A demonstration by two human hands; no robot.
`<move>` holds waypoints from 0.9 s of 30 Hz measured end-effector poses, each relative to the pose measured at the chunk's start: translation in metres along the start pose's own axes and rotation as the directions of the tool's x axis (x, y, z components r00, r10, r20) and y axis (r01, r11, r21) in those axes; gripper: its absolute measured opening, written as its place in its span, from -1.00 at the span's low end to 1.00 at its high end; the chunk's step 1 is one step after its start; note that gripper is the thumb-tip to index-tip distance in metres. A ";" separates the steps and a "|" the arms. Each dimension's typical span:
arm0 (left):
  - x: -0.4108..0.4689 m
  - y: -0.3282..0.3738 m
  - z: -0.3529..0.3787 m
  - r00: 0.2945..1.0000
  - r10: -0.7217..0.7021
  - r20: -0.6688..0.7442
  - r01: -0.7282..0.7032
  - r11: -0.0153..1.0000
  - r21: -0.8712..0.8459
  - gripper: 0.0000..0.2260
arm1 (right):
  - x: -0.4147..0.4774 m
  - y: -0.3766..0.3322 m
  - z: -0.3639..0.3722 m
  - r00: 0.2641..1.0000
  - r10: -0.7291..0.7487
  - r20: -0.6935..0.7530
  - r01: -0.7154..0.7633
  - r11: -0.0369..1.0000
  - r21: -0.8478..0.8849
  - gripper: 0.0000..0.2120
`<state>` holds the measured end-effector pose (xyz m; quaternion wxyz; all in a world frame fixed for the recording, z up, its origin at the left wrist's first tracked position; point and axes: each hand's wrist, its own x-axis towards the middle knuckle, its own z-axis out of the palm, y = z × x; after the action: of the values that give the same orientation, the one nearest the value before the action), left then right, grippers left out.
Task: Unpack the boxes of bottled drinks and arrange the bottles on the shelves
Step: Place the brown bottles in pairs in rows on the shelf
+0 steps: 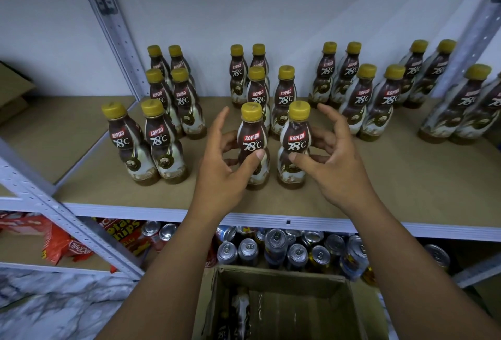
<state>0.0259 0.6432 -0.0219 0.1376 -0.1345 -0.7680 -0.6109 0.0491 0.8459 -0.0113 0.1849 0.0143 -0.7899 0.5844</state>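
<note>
Several brown Kopiko 78°C bottles with yellow caps stand in pairs on the tan shelf board [379,177]. My left hand [225,160] grips the front middle bottle [253,147], thumb on its label, fingers behind, index finger raised. My right hand [336,160] holds the neighbouring bottle [294,147] the same way, thumb on its front. Both bottles stand upright on the board, in front of two more pairs [260,79]. Below my arms sits an open cardboard box [284,274] with at least one bottle [240,310] lying inside.
Other bottle groups stand at the left [162,122], right [366,95] and far right [461,106]. Grey metal uprights [119,30] frame the bay. The lower shelf holds several drink cans [284,250] and red snack bags [62,242]. A marble-patterned floor [54,293] shows at bottom left.
</note>
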 end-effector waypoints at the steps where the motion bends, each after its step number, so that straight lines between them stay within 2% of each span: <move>1: 0.000 0.000 0.000 1.000 -0.003 0.010 0.003 1.000 -0.002 -0.25 | 0.000 0.000 0.001 1.000 -0.003 0.006 0.003 1.000 0.003 -0.12; 9: 0.001 0.003 -0.001 0.997 0.009 0.075 -0.006 0.999 -0.043 -0.29 | -0.002 -0.001 0.007 0.999 -0.029 0.014 0.029 1.000 0.006 -0.16; 20: 0.004 -0.004 -0.003 0.996 0.008 0.093 -0.004 0.999 -0.047 -0.23 | -0.004 -0.003 0.007 0.998 -0.056 0.016 0.056 0.998 -0.007 -0.19; 27: 0.003 -0.002 -0.004 0.991 0.060 0.117 -0.056 0.998 -0.032 -0.23 | -0.006 -0.003 0.005 0.993 -0.109 0.040 0.111 0.992 -0.065 -0.07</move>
<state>0.0227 0.6390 -0.0219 0.1079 -0.1944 -0.7618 -0.6084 0.0540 0.8392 -0.0116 0.2030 0.0623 -0.8104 0.5461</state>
